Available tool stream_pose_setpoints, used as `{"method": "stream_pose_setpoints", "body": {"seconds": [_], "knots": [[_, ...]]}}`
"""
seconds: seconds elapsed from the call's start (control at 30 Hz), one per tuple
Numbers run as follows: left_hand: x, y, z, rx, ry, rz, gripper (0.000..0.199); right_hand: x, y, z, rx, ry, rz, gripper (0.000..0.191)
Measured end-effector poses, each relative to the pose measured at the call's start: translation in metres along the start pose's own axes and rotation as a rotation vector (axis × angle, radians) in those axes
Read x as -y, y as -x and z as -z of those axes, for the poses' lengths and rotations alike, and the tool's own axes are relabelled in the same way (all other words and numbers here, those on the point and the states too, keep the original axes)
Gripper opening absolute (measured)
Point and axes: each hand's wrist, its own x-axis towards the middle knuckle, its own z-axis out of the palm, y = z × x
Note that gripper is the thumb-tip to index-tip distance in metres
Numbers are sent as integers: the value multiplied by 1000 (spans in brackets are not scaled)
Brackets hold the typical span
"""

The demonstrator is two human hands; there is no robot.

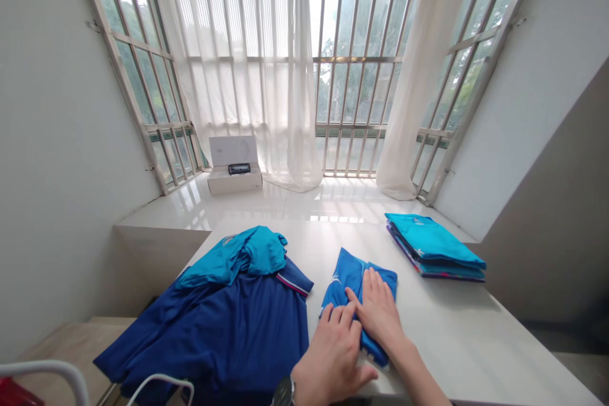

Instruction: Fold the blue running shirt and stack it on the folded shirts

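Note:
A blue shirt, folded into a narrow bundle with a white mark on its left side, lies on the white table. My right hand rests flat on top of it with the fingers stretched out. Just nearer to me, my left hand, with a dark watch at the wrist, touches the shirt's lower left part. Its fingers are slightly bent and its thumb is spread away. Left of my hands lies a loose navy shirt with a striped sleeve edge. A crumpled teal shirt lies over it.
A stack of folded clothes, teal on top, sits at the table's right side. Behind the table, an open white box with a dark device stands on the window sill. White curtains hang before barred windows.

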Motion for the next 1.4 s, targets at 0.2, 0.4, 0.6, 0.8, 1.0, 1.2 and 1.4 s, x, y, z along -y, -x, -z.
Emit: {"method": "stream_pose_setpoints", "body": {"seconds": [0.2,0.4,0.6,0.8,1.0,1.2,1.4], "knots": [[-7,6,-10,-32,-56,-66,90,-19,6,-1,-133,-467,-116,90],[4,15,-43,-95,-183,-124,86,-29,29,17,-4,-698,-150,91],[15,28,-86,-326,-268,-150,40,-47,71,28,127,-489,143,83],[11,38,-82,-483,-43,-86,15,-76,97,35,173,-412,457,97],[10,42,-40,-402,220,49,27,-89,101,33,136,-347,413,70],[12,50,-12,-271,364,175,24,-72,83,59,122,-360,408,45],[15,56,7,-234,557,202,31,-68,72,82,336,-531,459,35]]}}
